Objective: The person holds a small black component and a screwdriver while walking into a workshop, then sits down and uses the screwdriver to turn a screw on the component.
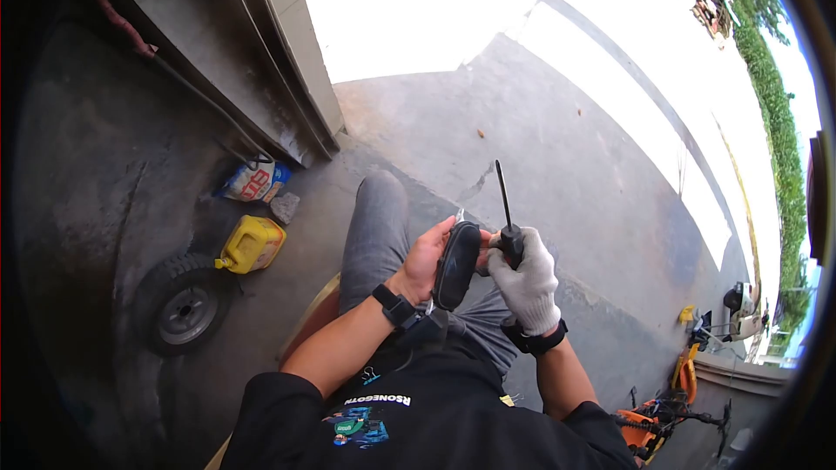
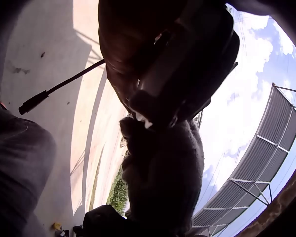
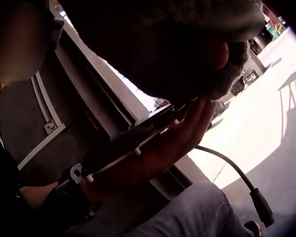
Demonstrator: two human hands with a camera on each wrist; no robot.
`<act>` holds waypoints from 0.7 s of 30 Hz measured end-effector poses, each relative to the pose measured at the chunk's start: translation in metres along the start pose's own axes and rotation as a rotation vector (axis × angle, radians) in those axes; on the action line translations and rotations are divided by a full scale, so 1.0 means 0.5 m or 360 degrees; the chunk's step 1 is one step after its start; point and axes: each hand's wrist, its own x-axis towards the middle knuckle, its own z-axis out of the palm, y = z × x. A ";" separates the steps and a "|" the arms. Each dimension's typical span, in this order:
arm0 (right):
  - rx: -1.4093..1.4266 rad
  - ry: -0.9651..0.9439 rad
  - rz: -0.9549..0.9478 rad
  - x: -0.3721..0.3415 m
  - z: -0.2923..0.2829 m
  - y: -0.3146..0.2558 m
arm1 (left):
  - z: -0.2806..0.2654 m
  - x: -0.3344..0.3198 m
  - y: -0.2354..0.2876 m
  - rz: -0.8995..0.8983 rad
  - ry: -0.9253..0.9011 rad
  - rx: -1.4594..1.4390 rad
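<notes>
In the head view my bare left hand (image 1: 424,259) grips a long oval black housing (image 1: 456,270) with small metal tabs at both ends. My right hand (image 1: 529,285), in a white glove, holds a chunky black part (image 1: 512,248) close beside the housing. From there a thin black stem (image 1: 502,191) points forward past the left knee. Both wrist views show a thin black lead with a thicker, plug-like end (image 2: 33,102) (image 3: 261,207) sticking out by the hands. A metal eyelet (image 3: 76,172) shows near the left wrist. In the left wrist view both hands are very dark.
On the concrete floor to the left lie a wheel with a tyre (image 1: 185,313), a yellow jug (image 1: 252,244) and a printed bag (image 1: 252,183). A metal door panel (image 1: 209,43) stands behind them. Orange machinery (image 1: 649,425) lies at the lower right.
</notes>
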 end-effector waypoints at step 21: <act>0.0998 -0.0426 0.0802 -0.035 0.047 -0.071 | 0.031 0.001 0.020 0.0409 0.0115 0.0148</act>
